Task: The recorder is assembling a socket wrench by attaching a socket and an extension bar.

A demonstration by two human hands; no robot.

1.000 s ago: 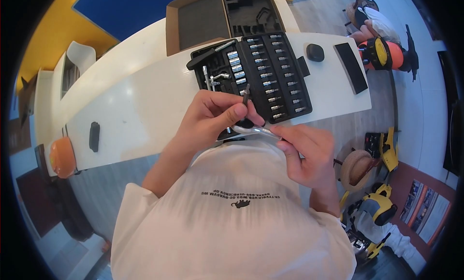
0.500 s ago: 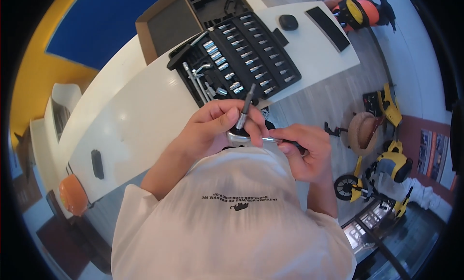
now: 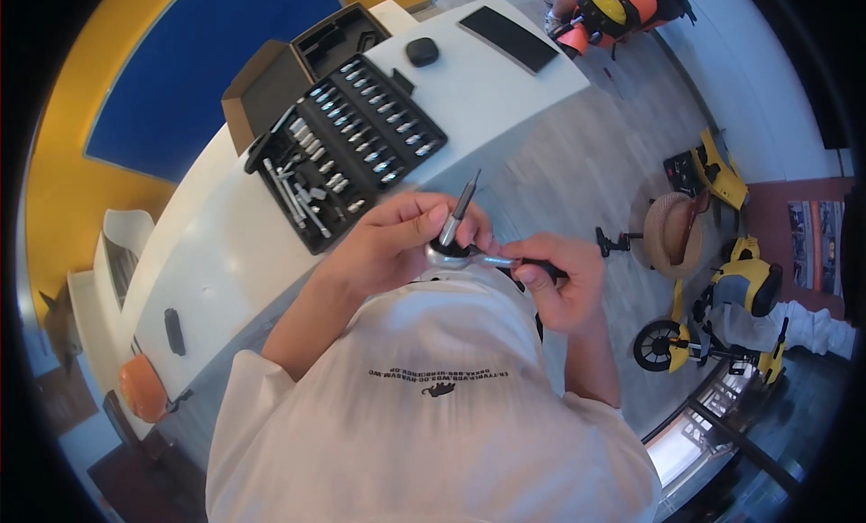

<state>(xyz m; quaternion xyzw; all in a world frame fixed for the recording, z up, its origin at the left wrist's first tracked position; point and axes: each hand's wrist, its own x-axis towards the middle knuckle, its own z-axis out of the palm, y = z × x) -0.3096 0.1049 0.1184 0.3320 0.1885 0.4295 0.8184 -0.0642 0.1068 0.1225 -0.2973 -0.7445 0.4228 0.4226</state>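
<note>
Now the left hand (image 3: 388,243) pinches a bit (image 3: 458,212) into the ratchet (image 3: 456,257), whose handle the right hand (image 3: 559,284) grips off the table's (image 3: 225,252) near edge; seating it squarely probably comes next.

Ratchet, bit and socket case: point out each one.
ratchet (image 3: 448,257), head view, on its round head.
bit (image 3: 460,209), head view, mid-shaft.
socket case (image 3: 311,240), head view, on its black front rim.

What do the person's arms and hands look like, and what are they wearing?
Both forearms are bare, with no gloves, watch or rings that I can see. The left hand and right hand come out from a loose white short-sleeved T-shirt, which has a small line of dark print and a little dark picture on the chest.
</note>
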